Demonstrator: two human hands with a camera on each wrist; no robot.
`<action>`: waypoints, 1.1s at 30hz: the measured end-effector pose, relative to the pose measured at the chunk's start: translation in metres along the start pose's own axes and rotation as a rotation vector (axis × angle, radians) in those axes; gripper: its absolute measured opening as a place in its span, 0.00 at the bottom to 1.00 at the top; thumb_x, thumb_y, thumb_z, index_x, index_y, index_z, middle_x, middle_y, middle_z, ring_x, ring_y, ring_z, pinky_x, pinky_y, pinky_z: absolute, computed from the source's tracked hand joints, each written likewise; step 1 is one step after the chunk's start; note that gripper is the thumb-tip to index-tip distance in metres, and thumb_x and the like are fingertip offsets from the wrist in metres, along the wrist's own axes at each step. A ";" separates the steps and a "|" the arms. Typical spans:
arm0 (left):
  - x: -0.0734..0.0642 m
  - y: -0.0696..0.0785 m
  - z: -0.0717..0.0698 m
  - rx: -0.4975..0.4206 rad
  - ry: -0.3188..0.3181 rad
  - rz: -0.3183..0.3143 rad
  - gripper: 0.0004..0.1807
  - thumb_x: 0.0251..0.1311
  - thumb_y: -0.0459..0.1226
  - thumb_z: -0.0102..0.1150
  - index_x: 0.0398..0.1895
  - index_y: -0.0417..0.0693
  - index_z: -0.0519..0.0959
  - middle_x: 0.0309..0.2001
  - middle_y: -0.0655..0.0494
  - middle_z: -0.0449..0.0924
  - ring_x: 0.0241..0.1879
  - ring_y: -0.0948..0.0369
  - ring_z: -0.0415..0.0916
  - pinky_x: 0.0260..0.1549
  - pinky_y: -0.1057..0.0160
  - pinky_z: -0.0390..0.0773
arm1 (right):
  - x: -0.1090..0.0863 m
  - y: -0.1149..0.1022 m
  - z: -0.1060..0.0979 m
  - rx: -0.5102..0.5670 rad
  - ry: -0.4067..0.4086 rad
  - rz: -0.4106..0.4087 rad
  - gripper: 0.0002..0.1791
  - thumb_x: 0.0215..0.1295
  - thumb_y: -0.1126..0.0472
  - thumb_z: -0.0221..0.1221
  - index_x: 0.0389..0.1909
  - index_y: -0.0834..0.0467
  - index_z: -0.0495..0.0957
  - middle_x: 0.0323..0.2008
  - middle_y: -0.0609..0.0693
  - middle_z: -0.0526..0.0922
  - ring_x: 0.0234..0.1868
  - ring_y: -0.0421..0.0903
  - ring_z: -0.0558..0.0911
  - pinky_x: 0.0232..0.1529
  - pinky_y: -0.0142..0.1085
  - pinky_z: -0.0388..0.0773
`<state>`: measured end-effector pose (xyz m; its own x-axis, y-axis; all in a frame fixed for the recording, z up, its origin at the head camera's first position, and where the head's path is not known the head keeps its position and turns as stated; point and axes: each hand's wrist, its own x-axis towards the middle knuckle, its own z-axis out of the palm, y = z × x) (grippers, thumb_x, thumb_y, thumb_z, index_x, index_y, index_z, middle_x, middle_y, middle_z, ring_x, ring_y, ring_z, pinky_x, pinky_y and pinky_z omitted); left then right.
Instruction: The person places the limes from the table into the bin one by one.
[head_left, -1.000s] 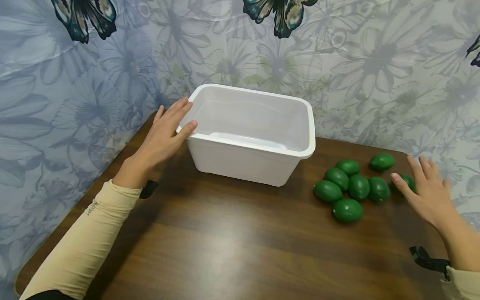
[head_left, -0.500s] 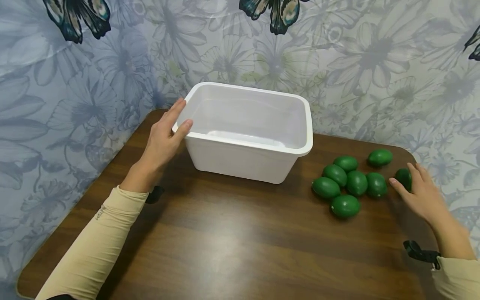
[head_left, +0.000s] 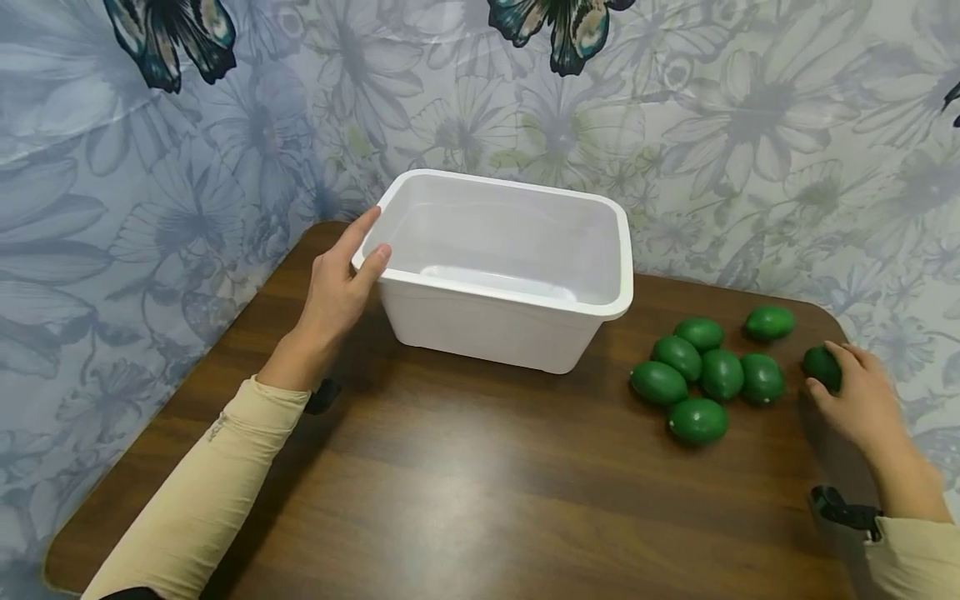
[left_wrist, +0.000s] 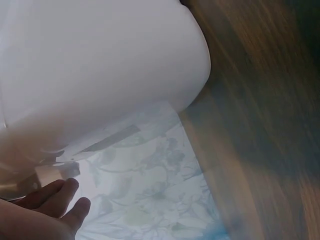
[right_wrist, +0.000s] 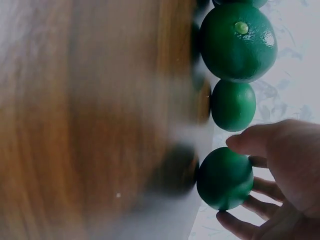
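A white rectangular plastic tub (head_left: pixel 480 329) stands at the back of the wooden table. My left hand (head_left: pixel 330 300) holds its left end, thumb over the front corner of the rim and fingers along the outside. In the left wrist view the fingers (left_wrist: pixel 55 200) show beside the tub's pale wall (left_wrist: pixel 110 55). At the right, my right hand (head_left: pixel 866 404) has its thumb and fingers around a green lime (right_wrist: pixel 225 179) resting on the table. Several more limes (head_left: pixel 722 375) lie in a loose group left of that hand.
A single lime (head_left: pixel 769 322) sits a little behind the group, near the table's back edge. The brown table (head_left: pixel 450 467) ends at a wall hanging (head_left: pixel 750 167) printed with flowers and butterflies, close behind the tub.
My right hand has come down and closed in around the rightmost lime from its right side. The left hand has shifted slightly, its fingers drawing in at the tub's rim.
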<state>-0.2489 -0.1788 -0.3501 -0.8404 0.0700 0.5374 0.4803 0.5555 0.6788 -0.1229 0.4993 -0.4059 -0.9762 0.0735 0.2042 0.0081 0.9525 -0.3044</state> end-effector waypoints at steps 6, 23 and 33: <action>0.001 -0.001 0.001 -0.020 0.015 0.008 0.33 0.73 0.52 0.55 0.79 0.58 0.70 0.73 0.48 0.75 0.68 0.44 0.76 0.65 0.39 0.72 | -0.001 0.002 -0.001 -0.034 0.039 0.028 0.33 0.71 0.67 0.60 0.72 0.75 0.62 0.57 0.88 0.65 0.53 0.85 0.67 0.48 0.75 0.63; 0.001 -0.001 0.003 -0.043 0.039 0.034 0.32 0.73 0.51 0.55 0.78 0.56 0.71 0.73 0.48 0.75 0.69 0.46 0.76 0.66 0.40 0.73 | -0.007 -0.011 -0.002 -0.007 0.116 0.044 0.30 0.64 0.67 0.65 0.64 0.73 0.68 0.51 0.84 0.73 0.45 0.78 0.74 0.43 0.69 0.65; 0.001 -0.001 0.004 -0.055 0.042 0.037 0.33 0.72 0.50 0.55 0.78 0.54 0.71 0.73 0.48 0.75 0.68 0.46 0.77 0.66 0.41 0.73 | -0.006 -0.017 0.000 0.014 0.130 0.065 0.32 0.63 0.66 0.66 0.66 0.73 0.70 0.53 0.83 0.75 0.46 0.77 0.76 0.43 0.66 0.63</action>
<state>-0.2518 -0.1758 -0.3526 -0.8112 0.0544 0.5823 0.5248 0.5070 0.6838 -0.1172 0.4825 -0.4014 -0.9373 0.1735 0.3021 0.0665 0.9403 -0.3338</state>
